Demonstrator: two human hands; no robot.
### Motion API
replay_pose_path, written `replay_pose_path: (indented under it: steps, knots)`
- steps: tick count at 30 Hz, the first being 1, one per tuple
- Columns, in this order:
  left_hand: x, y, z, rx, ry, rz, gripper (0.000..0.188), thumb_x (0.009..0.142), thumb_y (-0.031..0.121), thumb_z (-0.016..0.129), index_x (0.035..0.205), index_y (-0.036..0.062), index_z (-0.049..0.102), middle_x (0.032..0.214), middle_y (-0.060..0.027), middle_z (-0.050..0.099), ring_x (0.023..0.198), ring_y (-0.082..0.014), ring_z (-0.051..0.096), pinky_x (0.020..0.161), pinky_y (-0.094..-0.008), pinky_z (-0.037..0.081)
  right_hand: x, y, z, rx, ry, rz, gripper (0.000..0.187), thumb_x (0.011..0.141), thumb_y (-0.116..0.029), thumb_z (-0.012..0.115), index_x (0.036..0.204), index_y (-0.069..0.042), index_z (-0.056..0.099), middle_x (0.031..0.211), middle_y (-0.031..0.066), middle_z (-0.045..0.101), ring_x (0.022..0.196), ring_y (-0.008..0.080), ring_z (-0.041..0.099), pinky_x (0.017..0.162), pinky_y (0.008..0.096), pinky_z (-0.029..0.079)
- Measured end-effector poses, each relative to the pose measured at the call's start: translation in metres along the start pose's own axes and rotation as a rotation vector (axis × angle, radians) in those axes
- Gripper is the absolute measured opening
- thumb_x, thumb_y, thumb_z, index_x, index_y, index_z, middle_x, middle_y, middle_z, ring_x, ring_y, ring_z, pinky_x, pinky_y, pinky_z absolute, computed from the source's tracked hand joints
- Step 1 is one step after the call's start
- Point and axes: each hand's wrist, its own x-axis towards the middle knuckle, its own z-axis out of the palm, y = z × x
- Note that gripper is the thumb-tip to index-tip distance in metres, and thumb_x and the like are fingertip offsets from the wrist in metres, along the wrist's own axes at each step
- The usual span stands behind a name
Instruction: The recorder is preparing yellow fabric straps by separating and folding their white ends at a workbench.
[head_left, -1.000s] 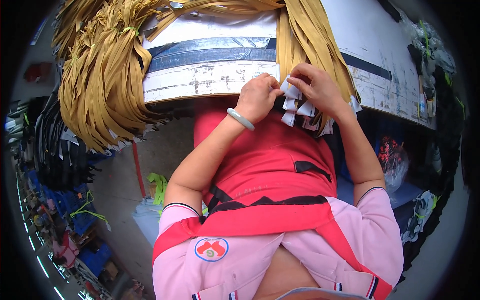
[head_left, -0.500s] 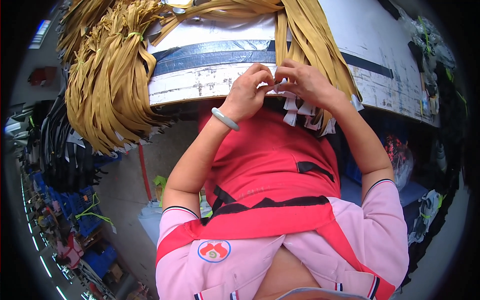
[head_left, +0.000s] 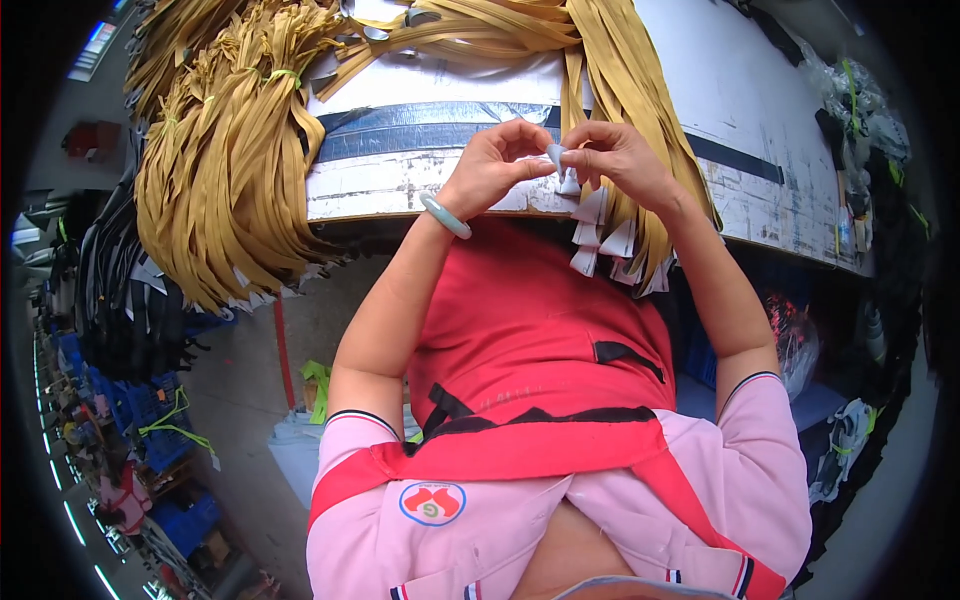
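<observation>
Over the near edge of the white board, my left hand (head_left: 498, 168) and my right hand (head_left: 622, 165) meet with fingertips pinched. Between them is a small whitish tab (head_left: 557, 157), curled into a cone shape; both hands appear to grip it. It seems to sit at the end of a mustard fabric strip, though my fingers hide the join. Mustard fabric strips (head_left: 640, 90) run down the board beside and under my right hand. White tabs (head_left: 590, 235) at their lower ends hang past the board's edge.
A thick bundle of mustard strips (head_left: 225, 180), tied with green, drapes off the board's left side. Dark tape (head_left: 430, 130) crosses the white board (head_left: 420, 185). Black strips (head_left: 140, 320) hang farther left, above blue crates (head_left: 155, 420). Clear plastic bags (head_left: 865, 110) lie at the right.
Both hands have lifted slightly from the board's edge and turned, bringing the whitish tab between the fingertips into clearer view. The white tabs below have shifted a little.
</observation>
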Motion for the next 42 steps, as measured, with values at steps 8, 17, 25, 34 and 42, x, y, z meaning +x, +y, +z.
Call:
replay_pose_path:
  steps: [8, 17, 25, 34, 42]
  knots:
    - [0.005, 0.005, -0.005, 0.019, -0.001, -0.002, 0.013, 0.084, 0.001, 0.073, 0.094, 0.0009, 0.065, 0.096, -0.0056, 0.066, 0.089, -0.0116, 0.063, 0.085, -0.0264, 0.052, 0.004, -0.007, 0.002, 0.167, -0.077, 0.027, 0.019, 0.089, -0.022, 0.071, 0.090, -0.003, 0.067, 0.076, 0.0004, 0.062, 0.066, 0.0069, 0.058, 0.060, 0.0219, 0.049]
    - [-0.001, 0.007, -0.006, -0.016, 0.116, -0.032, 0.023, 0.086, 0.004, 0.072, 0.108, 0.0005, 0.067, 0.100, -0.0063, 0.069, 0.093, -0.0125, 0.065, 0.086, -0.0259, 0.053, 0.010, -0.002, -0.001, 0.249, -0.134, 0.019, 0.017, 0.091, -0.020, 0.070, 0.091, -0.003, 0.064, 0.078, 0.0013, 0.062, 0.066, 0.0071, 0.058, 0.064, 0.0220, 0.050]
    - [-0.007, -0.007, 0.010, -0.073, 0.186, 0.168, 0.011, 0.082, -0.002, 0.074, 0.091, 0.0024, 0.067, 0.095, -0.0038, 0.064, 0.090, -0.0118, 0.062, 0.084, -0.0253, 0.052, 0.007, 0.004, 0.009, 0.284, -0.016, -0.031, 0.016, 0.092, -0.019, 0.069, 0.093, -0.004, 0.063, 0.079, 0.0004, 0.061, 0.067, 0.0072, 0.059, 0.063, 0.0217, 0.051]
    - [-0.012, -0.006, 0.022, -0.158, 0.237, 0.078, 0.009, 0.081, -0.001, 0.075, 0.088, 0.0008, 0.069, 0.091, -0.0033, 0.066, 0.082, -0.0097, 0.061, 0.078, -0.0225, 0.050, 0.004, 0.011, 0.011, 0.266, 0.023, -0.066, 0.017, 0.091, -0.020, 0.069, 0.094, -0.004, 0.063, 0.081, -0.0001, 0.061, 0.069, 0.0071, 0.059, 0.063, 0.0221, 0.050]
    - [-0.010, 0.001, 0.006, 0.028, 0.077, -0.014, 0.010, 0.083, -0.002, 0.070, 0.093, -0.0012, 0.070, 0.097, -0.0059, 0.066, 0.091, -0.0136, 0.062, 0.086, -0.0258, 0.050, 0.008, -0.009, -0.009, 0.082, -0.315, 0.088, 0.022, 0.086, -0.017, 0.074, 0.096, -0.001, 0.062, 0.084, 0.0026, 0.065, 0.075, 0.0083, 0.062, 0.070, 0.0224, 0.051]
